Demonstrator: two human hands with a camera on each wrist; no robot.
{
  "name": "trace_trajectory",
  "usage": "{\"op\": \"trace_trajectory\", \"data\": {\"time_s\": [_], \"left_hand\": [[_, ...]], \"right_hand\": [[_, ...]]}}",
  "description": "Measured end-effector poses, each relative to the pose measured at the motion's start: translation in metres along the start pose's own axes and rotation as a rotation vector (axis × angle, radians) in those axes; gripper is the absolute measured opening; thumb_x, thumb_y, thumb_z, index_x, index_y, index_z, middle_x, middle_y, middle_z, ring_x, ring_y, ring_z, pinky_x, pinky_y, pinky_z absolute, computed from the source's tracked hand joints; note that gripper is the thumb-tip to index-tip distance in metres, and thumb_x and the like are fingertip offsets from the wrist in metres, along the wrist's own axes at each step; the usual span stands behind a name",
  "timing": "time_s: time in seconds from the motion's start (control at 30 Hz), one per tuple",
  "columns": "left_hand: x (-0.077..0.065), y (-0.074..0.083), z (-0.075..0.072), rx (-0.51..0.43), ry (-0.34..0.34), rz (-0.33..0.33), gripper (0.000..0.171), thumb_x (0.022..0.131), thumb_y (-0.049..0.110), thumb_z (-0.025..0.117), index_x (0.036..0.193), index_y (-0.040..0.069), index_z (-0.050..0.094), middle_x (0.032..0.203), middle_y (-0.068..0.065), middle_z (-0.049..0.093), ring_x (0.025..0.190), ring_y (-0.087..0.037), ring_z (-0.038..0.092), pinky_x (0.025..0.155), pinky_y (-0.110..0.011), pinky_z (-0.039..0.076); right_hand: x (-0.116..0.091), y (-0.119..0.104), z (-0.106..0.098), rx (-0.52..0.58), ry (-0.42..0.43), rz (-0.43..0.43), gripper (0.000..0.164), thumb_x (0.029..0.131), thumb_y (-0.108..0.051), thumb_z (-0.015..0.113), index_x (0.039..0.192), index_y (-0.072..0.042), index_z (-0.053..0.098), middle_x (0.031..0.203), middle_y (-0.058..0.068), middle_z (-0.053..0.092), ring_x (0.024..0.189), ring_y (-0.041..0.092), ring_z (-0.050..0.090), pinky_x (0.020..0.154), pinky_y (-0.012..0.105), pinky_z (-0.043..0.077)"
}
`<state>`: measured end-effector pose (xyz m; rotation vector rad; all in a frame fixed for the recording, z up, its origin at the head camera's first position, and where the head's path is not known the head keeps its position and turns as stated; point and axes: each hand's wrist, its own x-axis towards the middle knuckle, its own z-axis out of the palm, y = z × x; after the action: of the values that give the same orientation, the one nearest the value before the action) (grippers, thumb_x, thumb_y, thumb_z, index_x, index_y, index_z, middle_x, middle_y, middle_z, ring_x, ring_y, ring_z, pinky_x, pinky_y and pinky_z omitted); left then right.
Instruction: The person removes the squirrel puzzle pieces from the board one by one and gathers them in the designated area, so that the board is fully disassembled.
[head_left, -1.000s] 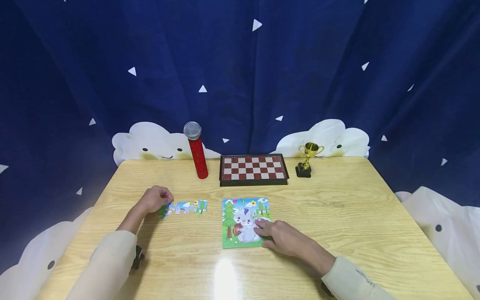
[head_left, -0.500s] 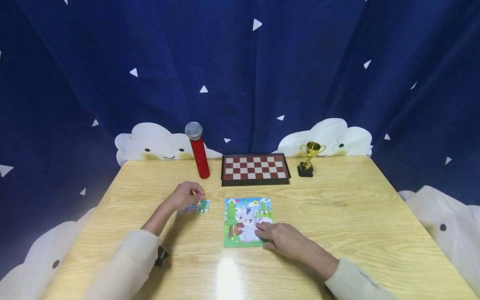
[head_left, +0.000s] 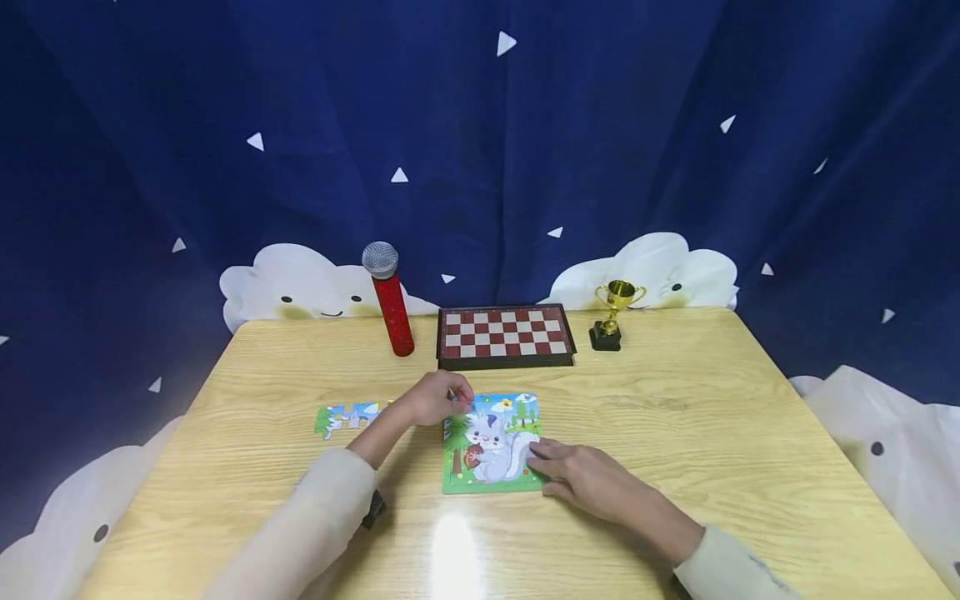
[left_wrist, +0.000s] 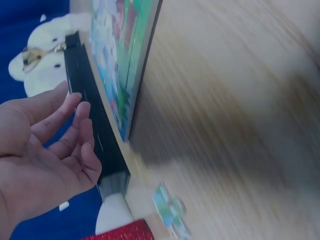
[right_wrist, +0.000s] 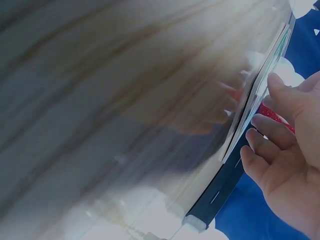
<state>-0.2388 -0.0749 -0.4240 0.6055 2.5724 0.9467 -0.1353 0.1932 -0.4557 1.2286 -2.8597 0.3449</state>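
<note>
A square jigsaw puzzle (head_left: pixel 491 467) with a squirrel picture lies on the table. Over its far left corner is my left hand (head_left: pixel 435 397), fingers loosely bent; the left wrist view shows nothing between them. My right hand (head_left: pixel 592 483) has its fingertips at the puzzle's right edge, fingers relaxed; in the right wrist view they are close beside the thin board (right_wrist: pixel 255 95). A strip of loose puzzle pieces (head_left: pixel 348 417) lies to the left, partly hidden behind my left hand and forearm.
At the back stand a red microphone (head_left: pixel 393 317) with a silver head and a small gold trophy (head_left: pixel 617 308) on a black base. Between them lies a red-and-white chessboard (head_left: pixel 504 333) in a black frame. A blue curtain (head_left: pixel 480 150) hangs behind the table.
My left hand has moved right, from the loose pieces to over the puzzle's far left corner. My right hand has shifted slightly right, uncovering more of the squirrel's tail.
</note>
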Motion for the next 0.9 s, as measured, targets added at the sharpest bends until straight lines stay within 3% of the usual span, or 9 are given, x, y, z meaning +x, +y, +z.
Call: {"op": "trace_trajectory", "data": {"time_s": [0.23,0.53,0.9], "left_hand": [[0.006,0.013,0.019,0.006,-0.065,0.027,0.024,0.087,0.008,0.066,0.110,0.001,0.063,0.094,-0.006,0.063,0.087,-0.016,0.056,0.077,-0.029,0.047],[0.013,0.025,0.045,-0.038,-0.122,0.036,0.022,0.090,0.008,0.062,0.111,0.003,0.063,0.093,-0.003,0.060,0.083,-0.013,0.054,0.076,-0.029,0.048],[0.016,0.030,0.056,0.021,-0.092,0.033,0.019,0.096,0.007,0.051,0.106,0.007,0.067,0.097,-0.004,0.063,0.081,-0.011,0.054,0.072,-0.024,0.047]], "right_hand": [[-0.001,0.007,0.000,0.015,0.016,0.005,0.046,0.087,-0.030,0.065,0.125,-0.004,0.060,0.135,0.018,0.054,0.124,0.033,0.053,0.099,0.044,0.045],[0.000,0.009,0.003,0.002,0.028,0.011,0.045,0.088,-0.029,0.065,0.124,-0.004,0.061,0.133,0.022,0.054,0.121,0.034,0.055,0.096,0.044,0.047],[0.002,0.008,0.002,-0.031,-0.002,0.012,0.047,0.087,-0.031,0.065,0.124,-0.003,0.061,0.133,0.022,0.054,0.121,0.033,0.056,0.095,0.043,0.048]]}}
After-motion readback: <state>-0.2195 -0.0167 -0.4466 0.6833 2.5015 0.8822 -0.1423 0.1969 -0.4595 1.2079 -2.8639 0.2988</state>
